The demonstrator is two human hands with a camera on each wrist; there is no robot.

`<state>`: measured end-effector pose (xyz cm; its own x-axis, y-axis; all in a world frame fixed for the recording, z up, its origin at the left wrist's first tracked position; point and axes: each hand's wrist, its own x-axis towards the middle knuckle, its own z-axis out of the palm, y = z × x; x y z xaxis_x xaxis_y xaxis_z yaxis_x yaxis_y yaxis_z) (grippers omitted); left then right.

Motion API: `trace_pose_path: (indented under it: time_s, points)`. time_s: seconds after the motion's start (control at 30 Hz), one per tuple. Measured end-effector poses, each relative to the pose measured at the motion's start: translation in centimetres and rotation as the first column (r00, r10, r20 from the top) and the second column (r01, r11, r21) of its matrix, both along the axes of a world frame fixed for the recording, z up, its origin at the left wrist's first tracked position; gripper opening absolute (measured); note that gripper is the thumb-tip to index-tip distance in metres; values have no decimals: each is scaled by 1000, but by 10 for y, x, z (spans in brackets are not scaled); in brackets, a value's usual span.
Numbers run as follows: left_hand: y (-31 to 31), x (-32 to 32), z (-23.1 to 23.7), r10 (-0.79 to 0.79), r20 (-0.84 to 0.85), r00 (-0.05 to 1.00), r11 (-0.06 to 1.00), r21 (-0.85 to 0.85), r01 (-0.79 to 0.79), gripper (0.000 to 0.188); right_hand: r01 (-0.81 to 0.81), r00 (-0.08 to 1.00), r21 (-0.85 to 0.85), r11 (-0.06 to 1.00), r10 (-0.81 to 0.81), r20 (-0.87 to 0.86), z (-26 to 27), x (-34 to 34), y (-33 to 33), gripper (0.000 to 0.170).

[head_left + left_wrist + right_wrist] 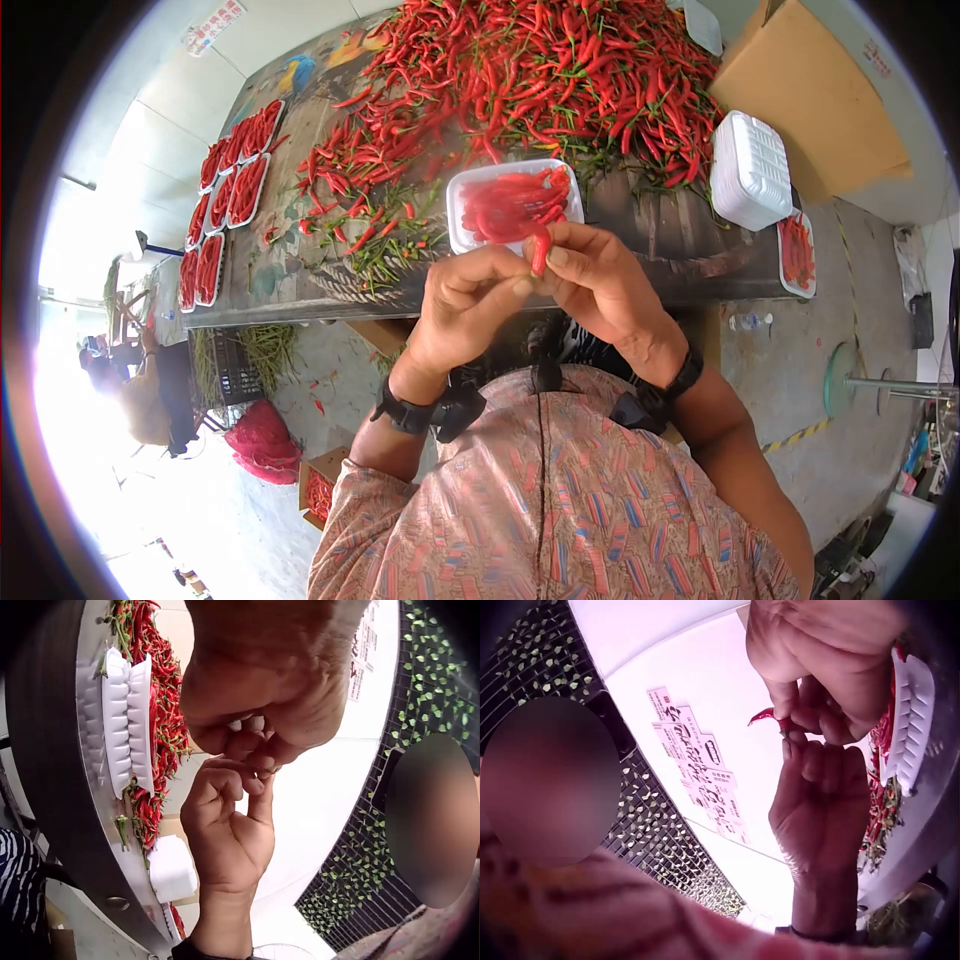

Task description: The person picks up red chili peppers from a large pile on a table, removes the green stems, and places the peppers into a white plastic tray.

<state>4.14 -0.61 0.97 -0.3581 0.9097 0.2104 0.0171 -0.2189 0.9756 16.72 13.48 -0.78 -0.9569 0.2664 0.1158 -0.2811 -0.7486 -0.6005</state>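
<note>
One red chili (541, 252) is held just above the table's near edge, in front of a white tray (455, 222) partly filled with red chilies (505, 208). My right hand (605, 285) pinches this chili between thumb and fingers. From the other side my left hand (465, 310) pinches the stem end, its fingertips touching those of the right. In the right wrist view the curved chili (762, 715) sticks out from the right hand (825, 660), with the left hand (821, 802) below at the stem. Fingers hide the chili in the left wrist view.
A large heap of chilies (560, 80) covers the back of the table. Loose stems (385, 250) lie left of the tray. Filled trays (243, 190) stand at the far left, stacked empty trays (750, 170) at the right beside a filled one (797, 255) and a cardboard box (810, 100).
</note>
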Motion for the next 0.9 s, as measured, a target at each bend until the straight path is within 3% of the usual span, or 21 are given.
trace_pose_path:
  time_s: [0.07, 0.1, 0.13, 0.17, 0.2, 0.23, 0.27, 0.33, 0.47, 0.5, 0.53, 0.57, 0.63, 0.7, 0.73, 0.77, 0.8, 0.83, 0.87, 0.9]
  points:
    - [4, 2, 2, 38, -49, 998, 999, 0, -38, 6, -15, 1000, -29, 999, 14, -21, -3, 1, 3, 16]
    - [5, 1, 1, 32, -46, 998, 999, 1, -32, 6, 64, 997, 90, 994, -67, 38, -2, 2, 5, 15]
    - [6, 1, 1, 96, -163, 982, 992, -67, -109, 7, 131, 985, 211, 969, -152, 85, 0, 2, 6, 15]
    - [7, -1, 0, 154, -285, 946, 973, -124, -195, 8, 132, 985, 212, 968, -153, 84, 4, 3, 6, 15]
    - [11, -1, -2, 212, -354, 911, 964, -76, -254, 10, 232, 952, 489, 841, -300, 63, 8, 3, 6, 15]
    - [11, 0, -2, 214, -355, 910, 964, -75, -256, 10, 299, 904, 719, 627, -428, -3, 13, 3, 6, 16]
    - [12, 0, 0, 227, -378, 898, 957, -86, -278, 11, 299, 905, 719, 627, -426, -4, 17, 3, 8, 16]
    - [12, 2, 0, 239, -400, 885, 949, -98, -300, 13, 341, 847, 924, 172, -482, -223, 22, 4, 10, 16]
    - [9, 5, 5, 207, -411, 888, 955, -112, -275, 10, 293, 858, 922, 252, -496, -137, 18, 4, 10, 16]
    - [8, 5, 7, 192, -392, 900, 961, -112, -254, 7, 241, 901, 755, 610, -430, 61, 16, 4, 9, 16]
    - [8, 5, 8, 193, -392, 900, 961, -112, -255, 7, 163, 932, 463, 871, -290, 218, 14, 4, 10, 16]
    - [8, 5, 8, 172, -386, 906, 970, -93, -224, 7, 162, 932, 463, 872, -289, 218, 9, 3, 12, 16]
    - [8, 5, 8, 149, -381, 912, 979, -74, -191, 8, 75, 977, -11, 997, -71, 203, 2, 1, 20, 17]
    - [10, 6, 5, 39, -458, 888, 994, 106, 11, 8, 114, 973, 21, 993, -116, 201, 2, 4, 27, 16]
    - [7, 7, 9, -87, -461, 883, 995, 3, 100, 6, 149, 968, 54, 987, -157, 198, 4, 4, 29, 15]
    - [7, 5, 8, -84, -462, 883, 995, 4, 97, 6, 146, 968, 54, 988, -154, 198, 6, 5, 30, 15]
    - [7, 3, 4, -152, -509, 847, 987, -42, 152, 6, 214, 908, 372, 903, -324, 265, 10, 6, 31, 14]
    - [6, 1, 2, -221, -551, 805, 975, -91, 205, 6, 223, 825, 655, 722, -498, 269, 13, 6, 32, 13]
    - [3, 2, 2, -160, -506, 848, 987, -74, 142, 4, 223, 824, 655, 721, -499, 268, 12, 6, 32, 13]
    - [3, -1, 2, -161, -506, 847, 987, -73, 144, 4, 249, 801, 786, 565, -577, 161, 10, 6, 33, 12]
